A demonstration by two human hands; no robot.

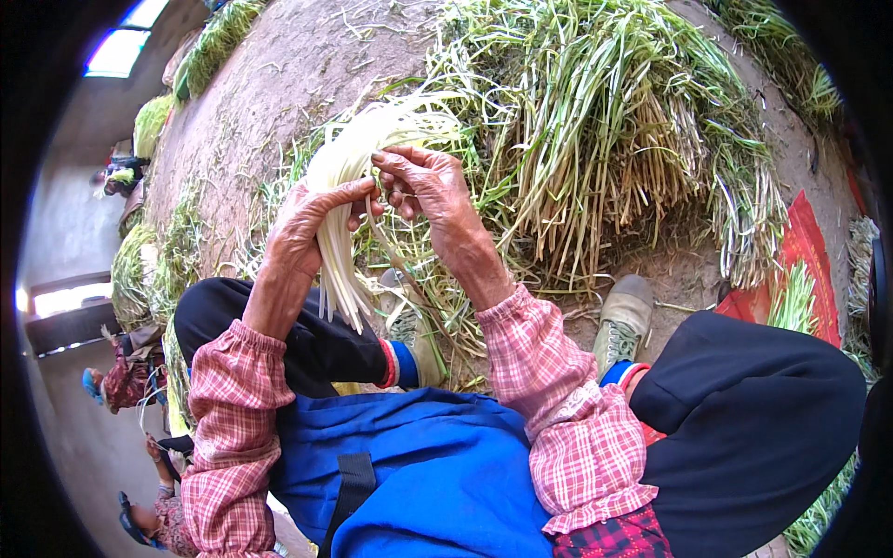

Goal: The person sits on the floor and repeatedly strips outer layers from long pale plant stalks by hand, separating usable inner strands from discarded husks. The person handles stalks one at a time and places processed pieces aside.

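My left hand (314, 206) is closed around a bundle of pale, yellowish-white leafy stalks (342, 258), whose cut ends hang down and whose tops bend over to the right. Close beside it, my right hand (422, 185) has its thumb and fingers bent near a thin stalk (380, 234) that trails down between the hands; whether it pinches that stalk is hard to tell. Beyond my hands lies a large heap of green and straw-coloured stalks (614, 125) on the earthen floor. Loose stalks are strewn below it, around my shoes (623, 321).
A red sheet (813, 265) with greenish stalks on it lies at the right. More bundles (216, 45) stand along the left and at the upper right (774, 56). Several people, one a co-worker in a blue head covering (122, 380), sit at the left by a wall.
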